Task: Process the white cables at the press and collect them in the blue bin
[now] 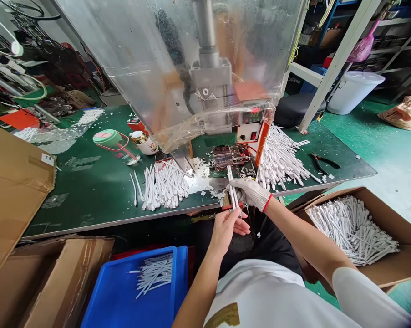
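One head-worn camera, the sole view, sits above the person's shirt point(270, 296) and faces forward and down across the worktop point(89, 191). Range is close: the left hand point(225, 232) and gloved right hand point(248, 193) lie at lower centre, just short of the worktop's near edge. The press point(208, 77) fills the upper centre, beyond that edge. Shelving point(393, 45) stands farthest off, in the top right corner.

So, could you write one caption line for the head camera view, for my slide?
A gloved right hand and a bare left hand hold white strips at a press behind clear plastic.
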Demonstrator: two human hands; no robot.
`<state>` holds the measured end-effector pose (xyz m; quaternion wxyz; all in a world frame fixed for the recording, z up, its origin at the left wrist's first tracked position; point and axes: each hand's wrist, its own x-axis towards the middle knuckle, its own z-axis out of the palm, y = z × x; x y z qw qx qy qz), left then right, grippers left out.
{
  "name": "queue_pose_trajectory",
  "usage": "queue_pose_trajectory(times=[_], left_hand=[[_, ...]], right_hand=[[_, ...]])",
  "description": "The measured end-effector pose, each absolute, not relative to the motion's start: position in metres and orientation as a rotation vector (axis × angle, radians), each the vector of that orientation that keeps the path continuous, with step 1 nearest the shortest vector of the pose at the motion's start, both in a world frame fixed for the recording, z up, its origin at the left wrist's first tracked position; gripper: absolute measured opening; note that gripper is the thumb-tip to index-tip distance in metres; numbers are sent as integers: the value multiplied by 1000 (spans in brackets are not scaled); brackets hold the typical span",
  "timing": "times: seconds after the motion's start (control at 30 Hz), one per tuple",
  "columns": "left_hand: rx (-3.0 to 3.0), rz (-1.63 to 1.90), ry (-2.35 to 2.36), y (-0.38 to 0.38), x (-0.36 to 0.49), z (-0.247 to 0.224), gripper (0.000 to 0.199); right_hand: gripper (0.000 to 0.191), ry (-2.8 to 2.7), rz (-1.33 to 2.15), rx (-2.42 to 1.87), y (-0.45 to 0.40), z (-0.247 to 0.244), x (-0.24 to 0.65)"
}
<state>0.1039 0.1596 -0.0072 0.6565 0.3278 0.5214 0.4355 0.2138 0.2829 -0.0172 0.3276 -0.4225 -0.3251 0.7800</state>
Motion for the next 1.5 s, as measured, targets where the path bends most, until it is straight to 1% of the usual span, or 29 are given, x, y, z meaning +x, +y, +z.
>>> queue_pose_trajectory(times=[0.17,0.4,0.63,0.87,1.07,1.33,1.5], left_hand=[[718,978,1161,159,104,-7,53],[639,962,1133,163,109,-4,65],[688,994,1160,163,111,-8,69],[711,1028,1183,162,112,-8,67],[702,1027,1191,163,112,-11,68],[710,1040,1194,163,114,-10,65],[708,1100,1196,160,117,-11,59]], right_hand=[[18,-912,2017,-1136,285,-16,214],[22,-933,1874,-1152,312,-26,199],[24,-911,1789,-1098,313,-16,190],[26,-942,1754,-1106,313,-18,190],[28,-913,1810,-1070,311,-16,190],[27,-913,1808,-1015,318,-34,188],[26,-979,1715,-1035,311,-21,191]])
